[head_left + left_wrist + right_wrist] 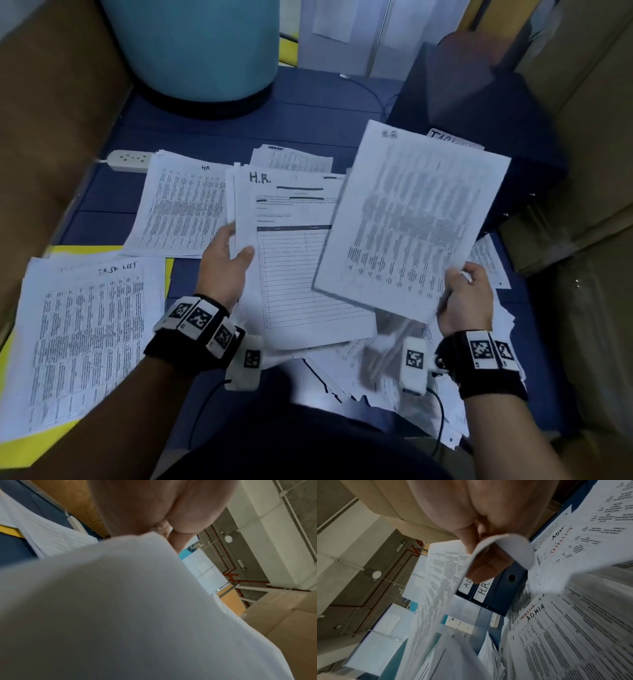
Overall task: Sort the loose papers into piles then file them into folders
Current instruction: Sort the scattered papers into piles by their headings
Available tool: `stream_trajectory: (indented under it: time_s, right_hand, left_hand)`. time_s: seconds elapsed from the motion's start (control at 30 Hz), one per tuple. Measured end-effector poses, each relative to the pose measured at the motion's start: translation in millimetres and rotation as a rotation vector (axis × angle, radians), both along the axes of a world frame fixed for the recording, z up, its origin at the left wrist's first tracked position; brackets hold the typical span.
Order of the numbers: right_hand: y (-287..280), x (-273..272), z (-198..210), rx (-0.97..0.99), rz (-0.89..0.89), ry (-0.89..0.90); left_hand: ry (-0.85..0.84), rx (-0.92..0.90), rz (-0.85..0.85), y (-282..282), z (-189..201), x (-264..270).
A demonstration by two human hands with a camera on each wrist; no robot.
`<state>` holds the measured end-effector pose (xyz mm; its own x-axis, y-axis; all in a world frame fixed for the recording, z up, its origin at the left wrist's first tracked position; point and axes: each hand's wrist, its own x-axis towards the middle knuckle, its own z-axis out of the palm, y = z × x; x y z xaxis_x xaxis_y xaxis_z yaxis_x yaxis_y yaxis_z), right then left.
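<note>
We grip the "H.R." form stack (301, 260) at frame centre with our left hand (224, 265), thumb on top. Our right hand (467, 298) pinches the corner of a densely printed sheet (411, 219) at centre right. The "TASK LIST" pile (85, 339) lies lower left on the tabletop (301, 106); blue folders (489, 595) stand behind.

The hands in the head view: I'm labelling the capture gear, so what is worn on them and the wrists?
The left hand and right hand are bare. Each wrist has a black band carrying white square tags with black-and-white coded patterns, plus a white tagged camera block on the inner side, trailing a thin black cable.
</note>
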<state>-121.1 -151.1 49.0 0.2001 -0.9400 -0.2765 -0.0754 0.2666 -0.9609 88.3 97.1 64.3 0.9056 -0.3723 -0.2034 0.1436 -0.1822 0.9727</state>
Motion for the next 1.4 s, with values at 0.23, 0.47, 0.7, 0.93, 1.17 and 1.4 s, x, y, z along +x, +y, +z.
stream_trajectory:
  time_s: [0.23,0.47,0.7,0.93,1.17,1.4]
  right_hand:
    - [33,21,-5,0.032,0.272,0.023]
    - [45,34,-18,0.093,0.370,0.050]
    - [36,27,-19,0.096,0.424,0.057]
    - [36,25,5,0.076,0.614,-0.198]
    - [46,37,31,-0.165,0.548,-0.181]
    - [67,29,-34,-0.089,0.655,0.221]
  left_hand:
    - [-0.135,-0.019,-0.116,-6,7,-9]
    - [-0.251,0.032,-0.130,-10,15,-16]
    - [-0.262,-0.140,-0.414,-9,36,-22]
    - [-0.223,-0.255,-0.456,-1,46,-12]
    - [-0.334,-0.152,-0.253,-2,23,-7]
    - [-0.145,0.136,-0.199,3,-52,-23]
